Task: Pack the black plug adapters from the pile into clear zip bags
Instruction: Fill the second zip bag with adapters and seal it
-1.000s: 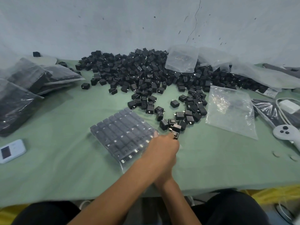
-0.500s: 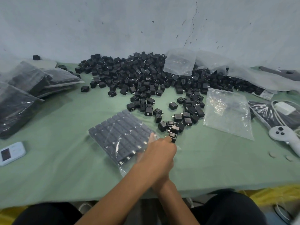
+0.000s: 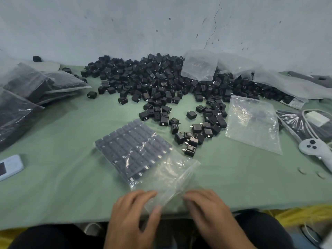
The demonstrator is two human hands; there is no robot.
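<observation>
From the head camera I see a person sitting at a table with a green cloth (image 3: 53,186). A clear zip bag (image 3: 168,178) lies flat in the middle of the cloth, close to the person. Its far half is full of black plug adapters (image 3: 133,148), lined up in neat rows. Its near half has nothing in it, and the open end points at the person.

The left hand (image 3: 133,212) is at the near end of the bag. Its thumb and fingers pinch the plastic there. The right hand (image 3: 206,211) is at the other corner of that end. Its bent fingers touch the bag's edge, but the hand is blurry and I cannot tell if it grips.

The big pile (image 3: 161,81) of loose adapters sits at the back, by the grey wall. Some have spilled forward, and one loose adapter (image 3: 190,150) lies just beside the bag.

An empty bag (image 3: 251,123) lies flat to the right. Full bags (image 3: 27,87) are stacked on the left. A small white device (image 3: 9,166) rests near the left edge. A white controller (image 3: 312,146) and a white charger (image 3: 318,117) are on the far right.
</observation>
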